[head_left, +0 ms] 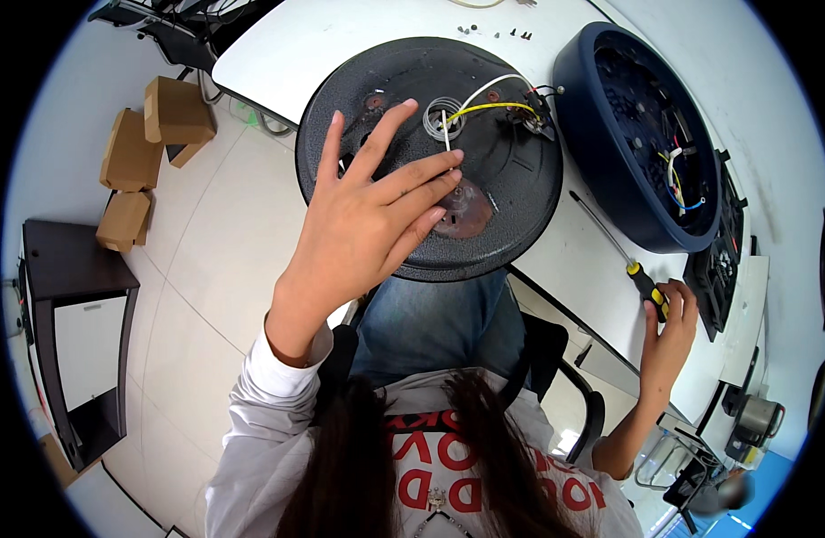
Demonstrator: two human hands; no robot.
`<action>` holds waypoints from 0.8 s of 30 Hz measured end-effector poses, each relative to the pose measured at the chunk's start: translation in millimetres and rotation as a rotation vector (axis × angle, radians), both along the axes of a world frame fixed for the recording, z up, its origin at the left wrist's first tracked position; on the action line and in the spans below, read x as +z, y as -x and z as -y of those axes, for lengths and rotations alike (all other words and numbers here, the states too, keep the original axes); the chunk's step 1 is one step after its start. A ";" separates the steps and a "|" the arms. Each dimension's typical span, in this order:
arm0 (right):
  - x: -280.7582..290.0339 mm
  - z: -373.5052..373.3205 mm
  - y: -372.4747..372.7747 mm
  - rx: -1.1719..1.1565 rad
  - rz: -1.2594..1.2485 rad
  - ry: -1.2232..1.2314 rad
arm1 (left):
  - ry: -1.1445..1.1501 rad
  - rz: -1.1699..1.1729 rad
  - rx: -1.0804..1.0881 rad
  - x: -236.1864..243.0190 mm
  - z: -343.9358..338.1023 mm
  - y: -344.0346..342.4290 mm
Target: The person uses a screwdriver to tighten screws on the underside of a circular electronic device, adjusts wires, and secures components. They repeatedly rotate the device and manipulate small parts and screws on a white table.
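A round black metal base plate (pixel 520 211) rests partly on the white table, its near edge over my lap. Over its middle lies my left hand (pixel 368 206), fingers spread, with fingertips near a white wire and a brownish patch (pixel 466 211). A yellow wire (pixel 493 108) and a white wire run from the centre hole to a small fitting (pixel 531 118) at the plate's right side. To the right, my right hand (pixel 671 332) has its fingers closed about the black-and-yellow handle of a screwdriver (pixel 644 285), whose shaft points away to the upper left along the table.
A dark blue round housing (pixel 578 117) with wires inside stands at the right. Behind it lies a black tray-like part (pixel 725 278). Several small screws (pixel 513 33) sit at the table's (pixel 278 56) far side. Cardboard boxes (pixel 130 157) and a dark cabinet (pixel 76 260) are at left.
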State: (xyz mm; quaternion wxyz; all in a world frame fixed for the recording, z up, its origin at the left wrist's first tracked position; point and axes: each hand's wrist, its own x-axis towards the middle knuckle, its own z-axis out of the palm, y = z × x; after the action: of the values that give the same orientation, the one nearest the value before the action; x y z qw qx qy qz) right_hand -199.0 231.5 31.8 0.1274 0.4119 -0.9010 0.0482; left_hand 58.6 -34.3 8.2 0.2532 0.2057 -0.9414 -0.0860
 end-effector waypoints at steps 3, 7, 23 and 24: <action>2.9 -7.5 -2.4 0.007 0.243 0.134 | -0.001 -0.004 0.003 -0.3 -0.8 -1.1; 20.6 -15.6 -5.5 0.182 0.243 0.255 | 0.020 -0.013 -0.001 -1.3 -0.4 -1.8; 77.9 54.7 -18.1 0.570 -0.029 0.193 | 0.082 -0.012 -0.017 -0.7 1.3 -0.4; 75.1 56.6 -17.2 0.575 -0.023 0.200 | 0.079 -0.013 -0.008 -1.4 0.6 -1.7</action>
State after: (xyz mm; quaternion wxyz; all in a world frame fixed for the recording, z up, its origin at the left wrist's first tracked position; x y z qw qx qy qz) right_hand -181.8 174.8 106.8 0.1584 0.6362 -0.7366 0.1661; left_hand 60.2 -34.8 6.8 0.2668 0.1913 -0.9432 -0.0510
